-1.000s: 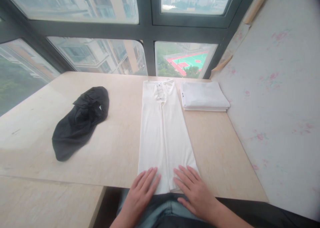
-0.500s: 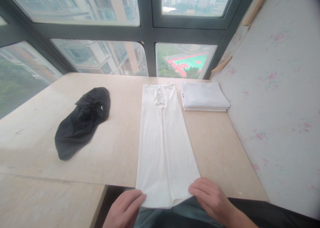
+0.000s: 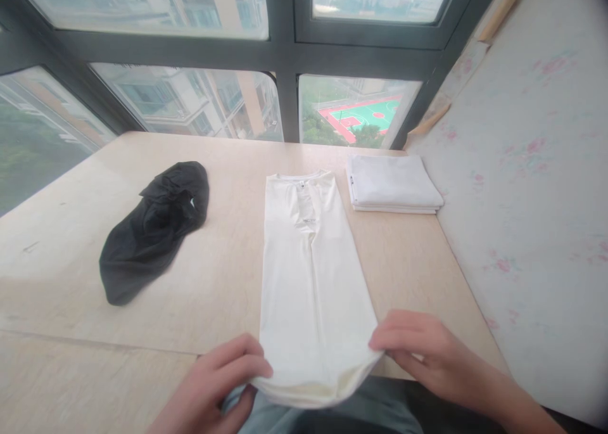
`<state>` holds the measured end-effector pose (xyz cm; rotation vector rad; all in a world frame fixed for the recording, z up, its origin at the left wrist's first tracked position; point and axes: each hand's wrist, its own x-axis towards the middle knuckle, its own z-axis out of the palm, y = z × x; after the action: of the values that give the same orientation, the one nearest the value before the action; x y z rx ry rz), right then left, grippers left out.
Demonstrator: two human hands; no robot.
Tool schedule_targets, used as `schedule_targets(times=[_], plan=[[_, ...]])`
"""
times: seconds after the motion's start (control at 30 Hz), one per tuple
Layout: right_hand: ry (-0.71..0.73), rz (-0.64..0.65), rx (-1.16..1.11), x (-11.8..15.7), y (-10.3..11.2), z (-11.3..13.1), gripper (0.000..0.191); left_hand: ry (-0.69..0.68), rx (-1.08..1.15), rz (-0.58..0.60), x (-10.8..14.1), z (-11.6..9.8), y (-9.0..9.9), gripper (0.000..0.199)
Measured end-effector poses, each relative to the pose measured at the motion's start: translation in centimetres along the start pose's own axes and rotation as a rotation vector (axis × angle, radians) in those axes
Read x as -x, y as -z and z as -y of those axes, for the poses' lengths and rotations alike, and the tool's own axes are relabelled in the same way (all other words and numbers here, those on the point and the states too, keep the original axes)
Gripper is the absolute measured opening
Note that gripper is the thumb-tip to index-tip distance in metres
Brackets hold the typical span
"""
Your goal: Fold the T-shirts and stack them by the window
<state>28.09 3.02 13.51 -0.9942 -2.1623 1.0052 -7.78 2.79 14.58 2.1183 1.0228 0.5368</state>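
Observation:
A white shirt (image 3: 289,288) lies lengthwise before me, its sides folded in so they meet along a middle seam and its neckline at the far end. My left hand (image 3: 221,380) pinches the near left corner of the hem between thumb and fingers. At the near right corner, my right hand (image 3: 427,348) grips the hem in the same way. Between the two hands the hem sags slightly open, lifted off the surface and over my lap. The rest of the shirt stays flat.
A crumpled black garment (image 3: 149,237) lies on the pale wooden surface (image 3: 228,231) to the left. Folded white cloth (image 3: 394,180) is stacked at the back right, beside the flowered wall (image 3: 532,199). Dark-framed windows (image 3: 285,60) close off the far side.
Both hands have raised the hem, and its near edge now curves and gapes. The shirt's far end has slid a little toward me. The view has shifted slightly.

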Motion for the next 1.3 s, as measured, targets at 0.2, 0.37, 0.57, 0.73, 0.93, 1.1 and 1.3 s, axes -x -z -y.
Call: schedule_targets(times=[0.2, 0.37, 0.57, 0.73, 0.93, 1.1, 1.3], plan=[[-0.276, -0.196, 0.057, -10.3, 2.6, -9.9, 0.025, 0.215, -0.011, -0.252, -12.0, 10.2, 2.5, 0.02], [-0.415, -0.343, 0.224, -13.7, 0.3, -16.9, 0.05, 0.451, -0.131, -0.321, -15.5, 16.5, 0.4, 0.039], [-0.492, -0.565, -0.023, -11.1, -2.0, -19.1, 0.047, 0.487, -0.061, -0.357, -13.7, 17.1, -0.3, 0.038], [-0.556, -0.608, -0.02, -12.2, -1.9, -19.0, 0.051, 0.505, -0.018, -0.394, -14.4, 17.5, -0.3, 0.036], [-0.555, -0.579, 0.118, -13.5, -1.3, -18.0, 0.033, 0.469, -0.026, -0.454, -15.2, 16.9, -0.5, 0.034], [-0.483, -0.665, 0.085, -13.7, -0.9, -17.7, 0.033, 0.435, -0.06, -0.512, -15.2, 16.4, 0.0, 0.033], [-0.384, -0.625, 0.245, -14.1, -1.2, -18.8, 0.035, 0.418, -0.208, -0.506, -15.7, 16.8, -0.1, 0.03]])
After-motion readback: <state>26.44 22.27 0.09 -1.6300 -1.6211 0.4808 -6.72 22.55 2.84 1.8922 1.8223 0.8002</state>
